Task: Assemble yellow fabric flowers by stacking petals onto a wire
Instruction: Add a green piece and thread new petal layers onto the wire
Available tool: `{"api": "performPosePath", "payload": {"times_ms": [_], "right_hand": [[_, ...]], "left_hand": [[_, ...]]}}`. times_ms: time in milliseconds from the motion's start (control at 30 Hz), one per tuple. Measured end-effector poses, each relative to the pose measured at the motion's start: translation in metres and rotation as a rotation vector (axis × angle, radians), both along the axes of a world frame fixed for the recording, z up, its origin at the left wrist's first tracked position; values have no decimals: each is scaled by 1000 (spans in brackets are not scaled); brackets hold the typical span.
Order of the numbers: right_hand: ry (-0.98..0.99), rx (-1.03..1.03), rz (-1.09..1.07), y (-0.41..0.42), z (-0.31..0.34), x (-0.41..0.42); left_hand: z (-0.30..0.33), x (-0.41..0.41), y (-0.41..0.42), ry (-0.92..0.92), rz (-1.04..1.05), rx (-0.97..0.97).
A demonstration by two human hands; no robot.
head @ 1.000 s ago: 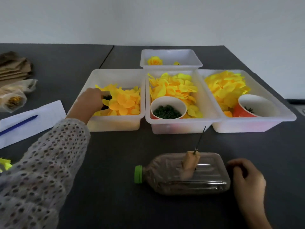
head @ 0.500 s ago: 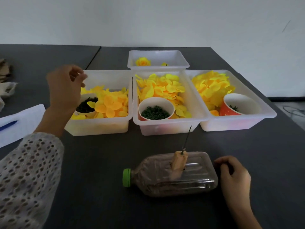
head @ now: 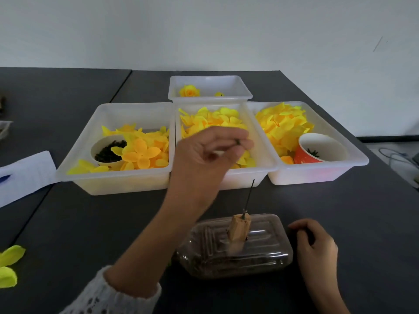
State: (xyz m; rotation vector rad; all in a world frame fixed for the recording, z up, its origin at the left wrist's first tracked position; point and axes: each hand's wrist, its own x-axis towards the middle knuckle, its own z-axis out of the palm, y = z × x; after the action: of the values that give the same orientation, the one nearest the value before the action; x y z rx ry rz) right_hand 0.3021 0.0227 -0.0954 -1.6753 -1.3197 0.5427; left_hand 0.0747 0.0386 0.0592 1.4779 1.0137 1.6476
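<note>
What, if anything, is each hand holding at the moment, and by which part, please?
The left hand pinches a tiny dark piece between thumb and fingertips; which part it grips is too small to tell. The right hand rests curled beside the plastic bottle, apparently holding nothing.

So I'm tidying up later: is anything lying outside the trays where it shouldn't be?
Yes: two loose yellow-green petals lie on the table at its near left edge, away from the three petal trays.

Yellow petals fill white bins on a dark grey worktop. One cup is orange-red outside, white within. The sleeve is white openwork; the bottle clear, brownish.
</note>
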Motion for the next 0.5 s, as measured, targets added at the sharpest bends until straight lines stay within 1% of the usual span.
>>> {"api": "performPosePath", "payload": {"times_ms": [167,267,400,500], "right_hand": [[14,25,-5,0,0,-1],[20,14,2,0,0,-1],[20,17,14,0,1,0],[21,23,17,0,2,0]], "left_hand": [[-17,13,-5,88,-95,-52],[-22,11,-8,158,-80,-56],[-21,10,-10,167,-90,-71],[-18,10,-12,234,-87,-70]]}}
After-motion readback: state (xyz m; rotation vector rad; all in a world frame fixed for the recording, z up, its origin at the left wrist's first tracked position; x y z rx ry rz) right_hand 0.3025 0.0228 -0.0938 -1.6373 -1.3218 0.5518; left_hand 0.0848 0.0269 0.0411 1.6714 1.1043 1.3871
